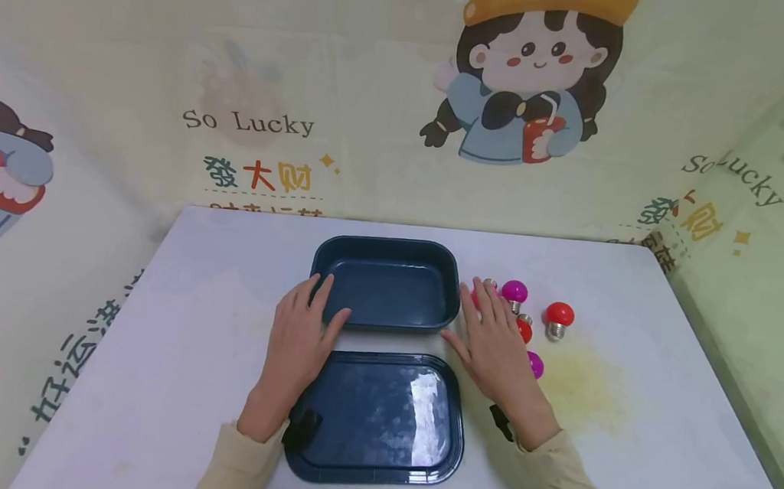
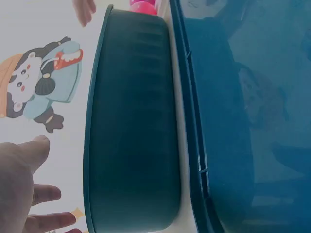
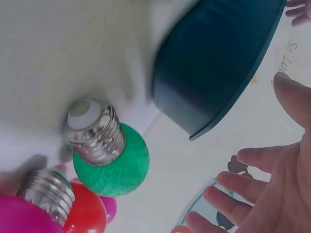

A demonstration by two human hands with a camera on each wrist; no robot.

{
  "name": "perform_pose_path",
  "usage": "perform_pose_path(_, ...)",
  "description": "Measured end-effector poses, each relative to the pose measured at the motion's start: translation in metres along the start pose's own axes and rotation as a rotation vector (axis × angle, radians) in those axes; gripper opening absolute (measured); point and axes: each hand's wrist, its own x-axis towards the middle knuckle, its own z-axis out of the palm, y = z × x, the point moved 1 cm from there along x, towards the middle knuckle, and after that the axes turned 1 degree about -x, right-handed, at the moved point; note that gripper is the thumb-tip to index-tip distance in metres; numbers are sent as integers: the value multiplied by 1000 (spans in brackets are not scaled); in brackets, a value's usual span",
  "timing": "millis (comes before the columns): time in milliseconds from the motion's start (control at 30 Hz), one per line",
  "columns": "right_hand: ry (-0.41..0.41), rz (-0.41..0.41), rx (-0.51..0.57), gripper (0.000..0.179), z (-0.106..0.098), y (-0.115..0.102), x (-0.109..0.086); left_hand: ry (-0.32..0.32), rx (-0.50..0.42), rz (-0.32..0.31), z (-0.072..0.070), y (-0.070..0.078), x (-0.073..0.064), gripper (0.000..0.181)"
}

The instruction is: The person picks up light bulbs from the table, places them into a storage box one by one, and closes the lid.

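Note:
A dark blue rectangular box [image 1: 383, 294] stands with its open side up, and its inside looks bare. My left hand [image 1: 297, 344] is at the box's left side, fingers spread and mostly straight; in the left wrist view that hand [image 2: 24, 189] shows beyond the rim. My right hand [image 1: 497, 349] is by the box's right end, fingers extended, holding nothing. Whether either hand touches the box I cannot tell. Small light bulbs lie about the right hand, among them a magenta bulb [image 1: 515, 291], a red bulb [image 1: 559, 314] and a green bulb [image 3: 112, 162] hidden in the head view.
In front of the box lies a matching blue lid [image 1: 364, 419], with my left wrist over its left edge. A yellowish stain [image 1: 588, 387] marks the white table [image 1: 167, 380] at the right. Printed cloth [image 1: 374, 120] hangs behind the table.

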Motion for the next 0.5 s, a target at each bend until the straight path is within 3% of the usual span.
perform_pose_path(500,-6,71,60,88,-5,21,0,33,-107,-66,-8,-10,13,55)
